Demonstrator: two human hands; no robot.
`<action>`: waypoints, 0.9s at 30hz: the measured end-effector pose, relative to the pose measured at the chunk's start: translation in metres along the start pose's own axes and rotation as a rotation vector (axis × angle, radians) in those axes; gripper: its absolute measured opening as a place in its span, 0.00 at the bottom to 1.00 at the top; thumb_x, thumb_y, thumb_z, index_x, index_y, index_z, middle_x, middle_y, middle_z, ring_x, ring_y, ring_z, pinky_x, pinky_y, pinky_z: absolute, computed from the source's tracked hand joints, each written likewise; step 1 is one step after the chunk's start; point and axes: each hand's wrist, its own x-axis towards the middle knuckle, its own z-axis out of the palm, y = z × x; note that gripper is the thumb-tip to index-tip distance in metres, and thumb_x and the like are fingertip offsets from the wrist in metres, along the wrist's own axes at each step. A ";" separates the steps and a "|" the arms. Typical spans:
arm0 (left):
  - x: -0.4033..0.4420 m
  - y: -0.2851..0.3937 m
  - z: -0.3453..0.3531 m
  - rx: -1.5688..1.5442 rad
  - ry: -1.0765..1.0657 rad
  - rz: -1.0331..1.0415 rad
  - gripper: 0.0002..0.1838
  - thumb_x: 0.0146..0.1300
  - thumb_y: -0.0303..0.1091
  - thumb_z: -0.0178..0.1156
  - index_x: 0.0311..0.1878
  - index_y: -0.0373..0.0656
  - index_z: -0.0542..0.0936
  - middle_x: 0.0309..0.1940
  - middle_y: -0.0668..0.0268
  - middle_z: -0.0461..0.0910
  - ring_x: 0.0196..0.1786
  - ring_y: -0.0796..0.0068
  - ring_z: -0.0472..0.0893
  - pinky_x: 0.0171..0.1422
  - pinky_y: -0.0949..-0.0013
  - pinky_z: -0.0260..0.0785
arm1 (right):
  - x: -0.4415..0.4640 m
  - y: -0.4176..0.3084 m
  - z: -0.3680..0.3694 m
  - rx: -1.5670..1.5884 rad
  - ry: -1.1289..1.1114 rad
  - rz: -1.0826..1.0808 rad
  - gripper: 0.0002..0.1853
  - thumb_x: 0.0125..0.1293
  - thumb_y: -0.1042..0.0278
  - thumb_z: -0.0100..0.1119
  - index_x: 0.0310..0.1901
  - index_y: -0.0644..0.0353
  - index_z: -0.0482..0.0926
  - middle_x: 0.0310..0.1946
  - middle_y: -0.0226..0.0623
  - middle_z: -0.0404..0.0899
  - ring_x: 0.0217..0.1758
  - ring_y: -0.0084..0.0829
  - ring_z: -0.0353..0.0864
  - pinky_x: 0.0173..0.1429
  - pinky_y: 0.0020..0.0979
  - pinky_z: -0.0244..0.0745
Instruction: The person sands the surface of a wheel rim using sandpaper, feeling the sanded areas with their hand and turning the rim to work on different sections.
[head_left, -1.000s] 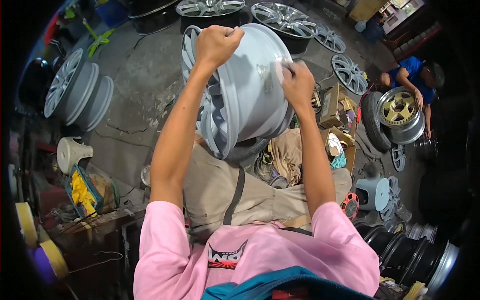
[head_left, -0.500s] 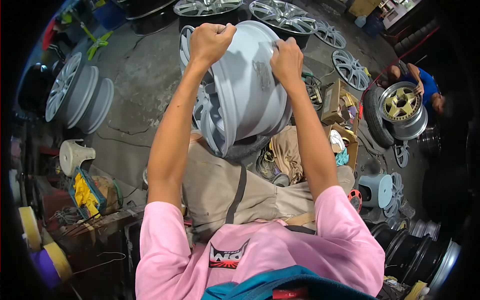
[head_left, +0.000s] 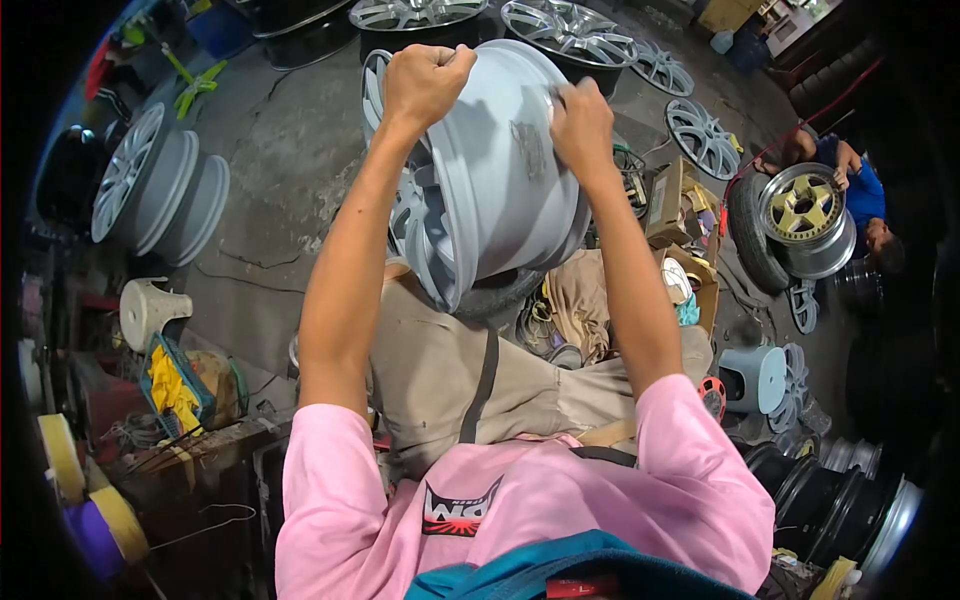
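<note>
A grey multi-spoke wheel rim (head_left: 500, 180) stands on edge before me, its spoked face to the left and its smooth barrel to the right. My left hand (head_left: 428, 88) is a closed fist over the upper left of the rim. Close to the far right edge of the barrel, my right hand (head_left: 582, 125) is closed too, its fingertips slightly blurred. What either hand holds is hidden. A rough dark patch (head_left: 528, 150) marks the barrel between them. Below the rim, part of a dark tire (head_left: 495, 297) shows above my legs.
Several wheels (head_left: 570, 35) lie at the back; grey rims (head_left: 165, 190) stand at left. Boxes of supplies (head_left: 685, 215) sit at right. Beyond them a co-worker (head_left: 860, 185) in blue handles a gold-centred wheel (head_left: 803, 207). A white stool (head_left: 150, 312) stands at left.
My right hand has shifted slightly left and up along the barrel; my left hand has moved a little left. The co-worker's head is lower, and the hands on the gold-centred wheel have moved.
</note>
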 end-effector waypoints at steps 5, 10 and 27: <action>-0.004 0.008 0.003 0.004 0.015 0.017 0.28 0.64 0.51 0.61 0.14 0.40 0.76 0.08 0.67 0.69 0.15 0.69 0.69 0.27 0.62 0.62 | -0.122 -0.001 -0.062 0.164 0.014 0.096 0.11 0.69 0.75 0.61 0.50 0.64 0.87 0.37 0.48 0.77 0.40 0.50 0.81 0.44 0.44 0.75; -0.004 0.007 0.000 0.006 -0.012 -0.024 0.26 0.64 0.51 0.61 0.15 0.41 0.79 0.09 0.66 0.71 0.15 0.69 0.71 0.28 0.63 0.64 | -0.126 -0.007 -0.079 0.288 0.086 0.220 0.12 0.67 0.76 0.64 0.51 0.65 0.88 0.33 0.44 0.73 0.38 0.48 0.79 0.41 0.40 0.71; -0.008 0.007 0.001 -0.002 0.008 0.034 0.29 0.65 0.49 0.63 0.14 0.39 0.72 0.09 0.72 0.64 0.16 0.81 0.64 0.26 0.66 0.59 | -0.116 -0.006 -0.037 0.127 0.047 0.139 0.13 0.66 0.72 0.62 0.50 0.60 0.87 0.38 0.50 0.76 0.42 0.53 0.81 0.49 0.51 0.77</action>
